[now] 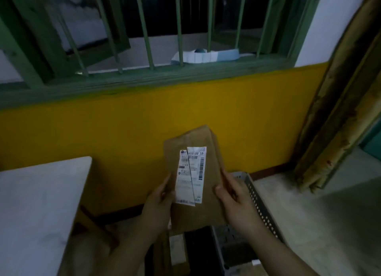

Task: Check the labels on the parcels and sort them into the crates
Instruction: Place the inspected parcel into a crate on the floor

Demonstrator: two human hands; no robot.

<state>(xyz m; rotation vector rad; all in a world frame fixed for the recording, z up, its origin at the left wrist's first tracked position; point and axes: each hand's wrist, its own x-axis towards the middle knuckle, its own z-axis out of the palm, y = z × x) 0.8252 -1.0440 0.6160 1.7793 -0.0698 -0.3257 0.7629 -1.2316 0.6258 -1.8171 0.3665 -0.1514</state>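
Parcel [195, 172] label [190, 176]: "00 59" legible

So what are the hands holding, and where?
A brown paper parcel, label facing up: left hand grips its left edge, right hand its right edge.

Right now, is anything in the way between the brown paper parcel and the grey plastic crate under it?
Nothing visible blocks the way. Both the left hand and the right hand hold the brown paper parcel with the white label up in the air, and the grey perforated plastic crate sits open just below it.
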